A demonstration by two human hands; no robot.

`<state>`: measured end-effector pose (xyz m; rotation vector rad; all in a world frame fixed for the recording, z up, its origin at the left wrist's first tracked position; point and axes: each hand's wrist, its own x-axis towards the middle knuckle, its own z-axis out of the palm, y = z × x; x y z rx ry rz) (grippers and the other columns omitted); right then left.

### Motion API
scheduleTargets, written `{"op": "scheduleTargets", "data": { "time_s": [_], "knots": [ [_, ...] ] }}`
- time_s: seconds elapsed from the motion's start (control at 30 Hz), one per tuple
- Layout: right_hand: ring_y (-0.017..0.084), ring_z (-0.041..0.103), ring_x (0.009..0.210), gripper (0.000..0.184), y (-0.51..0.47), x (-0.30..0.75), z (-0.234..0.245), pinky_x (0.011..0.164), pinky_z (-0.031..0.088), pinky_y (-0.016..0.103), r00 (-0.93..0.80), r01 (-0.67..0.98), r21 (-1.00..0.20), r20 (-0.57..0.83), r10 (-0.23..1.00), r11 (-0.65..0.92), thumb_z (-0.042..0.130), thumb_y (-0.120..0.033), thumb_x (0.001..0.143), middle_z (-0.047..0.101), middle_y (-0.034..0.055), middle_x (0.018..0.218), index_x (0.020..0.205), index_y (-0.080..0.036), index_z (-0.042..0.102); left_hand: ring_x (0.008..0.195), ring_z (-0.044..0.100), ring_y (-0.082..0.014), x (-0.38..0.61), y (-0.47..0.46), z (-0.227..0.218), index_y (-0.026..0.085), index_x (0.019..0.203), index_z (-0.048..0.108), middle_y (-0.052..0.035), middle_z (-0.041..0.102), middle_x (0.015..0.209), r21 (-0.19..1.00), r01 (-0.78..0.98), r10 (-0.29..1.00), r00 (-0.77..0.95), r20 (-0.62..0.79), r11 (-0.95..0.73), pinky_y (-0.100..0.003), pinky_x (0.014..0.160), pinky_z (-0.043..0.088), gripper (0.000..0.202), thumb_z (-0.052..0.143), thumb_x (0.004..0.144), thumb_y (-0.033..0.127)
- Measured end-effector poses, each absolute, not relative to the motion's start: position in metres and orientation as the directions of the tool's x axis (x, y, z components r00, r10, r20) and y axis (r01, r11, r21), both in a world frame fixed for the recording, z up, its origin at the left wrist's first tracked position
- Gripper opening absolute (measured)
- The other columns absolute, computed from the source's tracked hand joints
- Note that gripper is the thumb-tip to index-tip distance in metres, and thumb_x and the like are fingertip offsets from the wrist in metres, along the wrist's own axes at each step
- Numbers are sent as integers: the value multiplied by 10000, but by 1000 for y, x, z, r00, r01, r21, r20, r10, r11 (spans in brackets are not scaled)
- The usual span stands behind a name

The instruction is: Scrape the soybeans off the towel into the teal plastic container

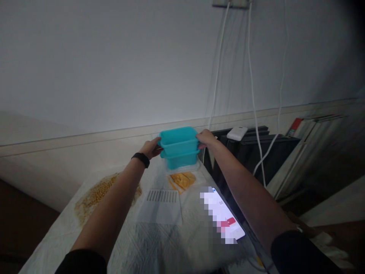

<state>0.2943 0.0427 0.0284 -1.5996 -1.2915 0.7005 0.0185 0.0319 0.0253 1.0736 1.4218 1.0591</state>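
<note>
Two turquoise plastic baskets are stacked at the far end of the cloth-covered table, near the wall. The upper basket (179, 142) sits partly inside the lower basket (182, 161). My left hand (152, 147) grips the upper basket's left rim, and a black band circles that wrist. On the other side, my right hand (206, 138) is closed on its right rim. In front of the stack lies a clear bag with orange-yellow contents (182, 180). Closer to me is a flat white slotted sheet (159, 207). Beyond my left forearm rests a clear bag of yellow beans or kernels (98, 192).
A lit phone (226, 219) lies along the table's right edge. Dark upright panels (256, 146) stand beside the table, with a small white device (237, 133) on top. White cables (252, 83) hang down the wall. The white tablecloth (137, 247) covers the table.
</note>
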Motion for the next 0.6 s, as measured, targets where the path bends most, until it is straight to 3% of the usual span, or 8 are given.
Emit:
{"op": "scheduleTargets", "data": {
  "time_s": [0.23, 0.37, 0.6],
  "knots": [
    [200, 697, 667, 108, 30, 286, 42, 605, 657, 309, 290, 217, -975, 100, 952, 37, 736, -124, 770, 614, -10, 647, 809, -181, 654, 1159, 761, -282, 18, 23, 33, 202, 1395, 724, -125, 756, 1402, 990, -109, 994, -55, -100, 93, -510, 980, 664, 429, 741, 1071, 483],
    [168, 663, 703, 170, 19, 278, 50, 651, 658, 289, 304, 154, -985, 122, 945, 78, 664, -100, 698, 572, -48, 680, 804, -211, 590, 1127, 730, -246, 11, 9, 35, 249, 1186, 721, -89, 746, 1314, 978, -209, 999, -35, -4, -3, -413, 954, 639, 318, 709, 1043, 533],
    [220, 728, 805, 272, -25, 253, 57, 652, 672, 331, 218, 146, -979, 169, 961, 140, 686, -135, 692, 683, -8, 836, 939, -232, 626, 973, 694, -221, -27, -48, 32, 278, 1053, 620, -25, 671, 1083, 964, -259, 997, -70, 43, -60, -365, 820, 638, 338, 819, 882, 492]
  ]
}}
